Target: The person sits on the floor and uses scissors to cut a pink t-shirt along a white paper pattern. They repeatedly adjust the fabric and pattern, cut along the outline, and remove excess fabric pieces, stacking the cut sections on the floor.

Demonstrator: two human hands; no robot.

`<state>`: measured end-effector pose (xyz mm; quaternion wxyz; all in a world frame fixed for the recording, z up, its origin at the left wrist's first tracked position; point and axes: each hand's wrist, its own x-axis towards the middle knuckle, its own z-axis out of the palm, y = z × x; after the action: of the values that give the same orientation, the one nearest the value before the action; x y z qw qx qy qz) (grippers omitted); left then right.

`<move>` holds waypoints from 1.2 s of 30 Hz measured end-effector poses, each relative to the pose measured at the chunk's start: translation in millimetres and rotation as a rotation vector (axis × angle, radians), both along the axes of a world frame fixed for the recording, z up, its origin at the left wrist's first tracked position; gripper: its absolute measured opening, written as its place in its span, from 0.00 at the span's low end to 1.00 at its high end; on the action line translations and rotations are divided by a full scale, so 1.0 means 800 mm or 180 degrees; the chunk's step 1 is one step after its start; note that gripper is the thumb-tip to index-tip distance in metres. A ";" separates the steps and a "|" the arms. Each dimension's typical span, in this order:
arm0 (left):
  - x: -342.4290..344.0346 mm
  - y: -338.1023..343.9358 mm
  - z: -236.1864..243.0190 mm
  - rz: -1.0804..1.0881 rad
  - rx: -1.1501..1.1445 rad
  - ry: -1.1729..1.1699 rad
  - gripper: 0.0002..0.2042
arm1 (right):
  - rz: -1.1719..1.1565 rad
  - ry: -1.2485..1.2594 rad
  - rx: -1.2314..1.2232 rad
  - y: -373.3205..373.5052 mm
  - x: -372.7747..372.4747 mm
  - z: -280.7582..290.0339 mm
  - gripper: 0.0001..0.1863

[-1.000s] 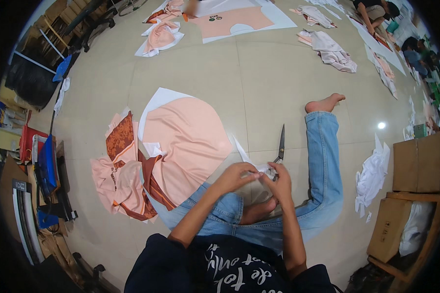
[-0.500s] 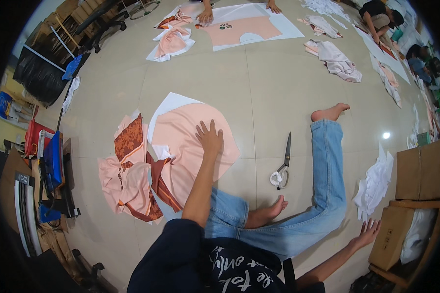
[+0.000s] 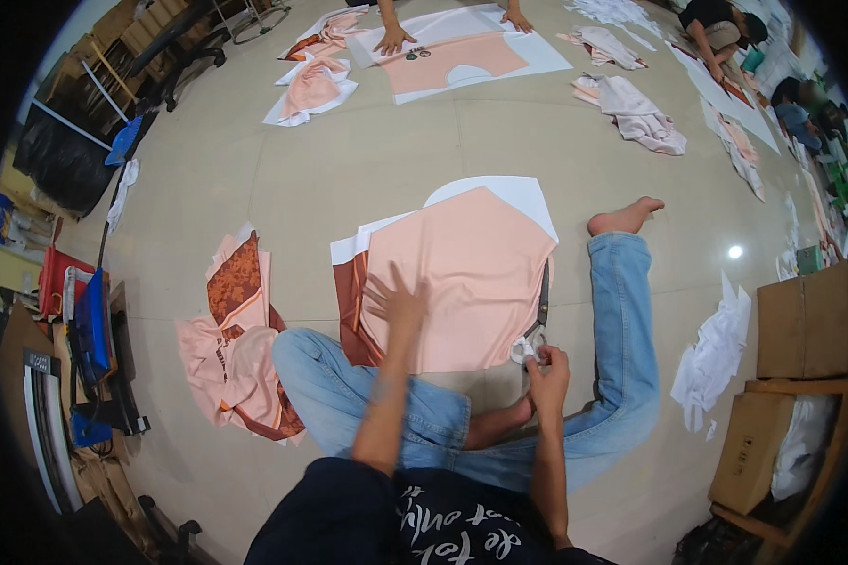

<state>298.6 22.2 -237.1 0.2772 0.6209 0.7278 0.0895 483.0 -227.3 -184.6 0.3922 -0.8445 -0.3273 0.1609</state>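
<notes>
A pale pink fabric panel, with a rust band at its left and white edging along its top, lies flat on the floor between my legs. My left hand, slightly blurred, rests over its left part with fingers spread. At the panel's lower right corner, my right hand has its fingers closed on the white-wrapped handle of dark scissors, whose blade is partly hidden by the fabric. A crumpled pile of pink and rust patterned fabric lies left of my bent left knee.
Co-workers work on fabric at the back; another's hands press a pink panel on white paper. Fabric bundles dot the floor. Boxes and white scraps stand or lie right; tools and a blue dustpan line the left.
The pink panel has been turned and spread farther right, apart from the pile, partly covering the scissors. My right hand moved from the far right onto the scissors; my left hand remains spread on fabric.
</notes>
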 end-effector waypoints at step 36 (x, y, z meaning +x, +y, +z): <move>-0.030 0.022 -0.020 -0.2391 0.0468 -0.1351 0.06 | -0.0003 0.2923 -0.0450 0.067 -0.127 -0.001 0.21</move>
<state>274.9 39.7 -252.9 0.3890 0.8284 0.3700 0.1597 381.4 -173.4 -185.1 0.4381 -0.7106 -0.1075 0.5400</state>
